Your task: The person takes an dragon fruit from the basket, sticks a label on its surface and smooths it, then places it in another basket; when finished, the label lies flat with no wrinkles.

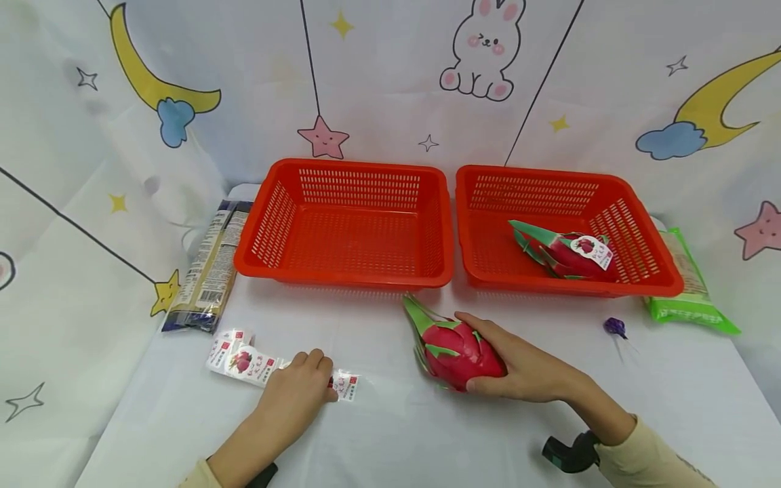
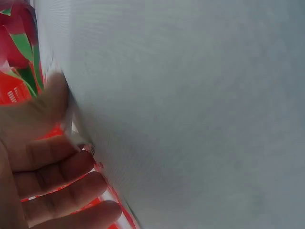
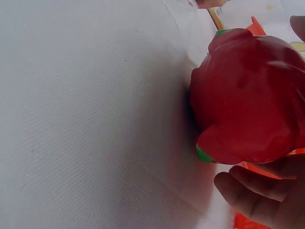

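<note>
A red dragon fruit with green leaf tips lies on the white table below the gap between two baskets. My right hand grips its right side, thumb in front and fingers behind; the right wrist view shows the fruit close up, with part of the hand beside it. Left of the fruit, a strip of white labels with fruit pictures runs under my left hand. In the left wrist view this hand pinches the strip between thumb and index finger.
A red basket stands behind the hands. The right basket holds another, labelled dragon fruit. A long packet lies far left, a green packet far right, and a purple-wrapped candy nearer the right hand.
</note>
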The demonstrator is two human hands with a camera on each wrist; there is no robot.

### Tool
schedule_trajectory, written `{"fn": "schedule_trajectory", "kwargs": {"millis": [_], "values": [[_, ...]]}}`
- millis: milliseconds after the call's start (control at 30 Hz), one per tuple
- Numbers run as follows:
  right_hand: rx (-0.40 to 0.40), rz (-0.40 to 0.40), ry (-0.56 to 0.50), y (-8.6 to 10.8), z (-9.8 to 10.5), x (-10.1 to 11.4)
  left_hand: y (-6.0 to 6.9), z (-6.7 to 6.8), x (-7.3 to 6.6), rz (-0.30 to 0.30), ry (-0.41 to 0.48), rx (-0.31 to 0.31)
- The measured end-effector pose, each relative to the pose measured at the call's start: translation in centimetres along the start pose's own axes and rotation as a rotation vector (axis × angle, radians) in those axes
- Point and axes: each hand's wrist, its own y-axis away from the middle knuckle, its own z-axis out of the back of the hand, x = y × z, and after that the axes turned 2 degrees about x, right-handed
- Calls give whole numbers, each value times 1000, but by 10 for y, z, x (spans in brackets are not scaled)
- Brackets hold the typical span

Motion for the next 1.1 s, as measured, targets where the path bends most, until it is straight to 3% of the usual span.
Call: {"fn": "schedule_trajectory", "kwargs": {"millis": [133, 233, 367, 433, 500, 633, 800, 900, 1100], "values": [[-27, 2, 45, 4, 4, 5, -2, 5, 1, 19, 16, 21], [-121, 39, 115, 9, 7, 17, -5, 17, 1, 52, 65, 54], [-302, 215, 149, 5, 10, 48, -10, 39, -3, 54, 145, 8], [-340, 322, 147, -5, 7, 66, -13, 49, -8, 20, 178, -47], [-321, 376, 147, -18, 0, 84, -17, 56, -14, -27, 203, -103], [-212, 358, 154, -44, -17, 109, -24, 63, -24, -111, 230, -187], [-139, 320, 53, -61, -33, 116, -27, 60, -27, -135, 241, -256], [-136, 316, 1, -63, -35, 115, -26, 59, -24, -117, 266, -238], [-115, 301, -36, -66, -37, 113, -16, 62, -8, -48, 362, -120]]}}
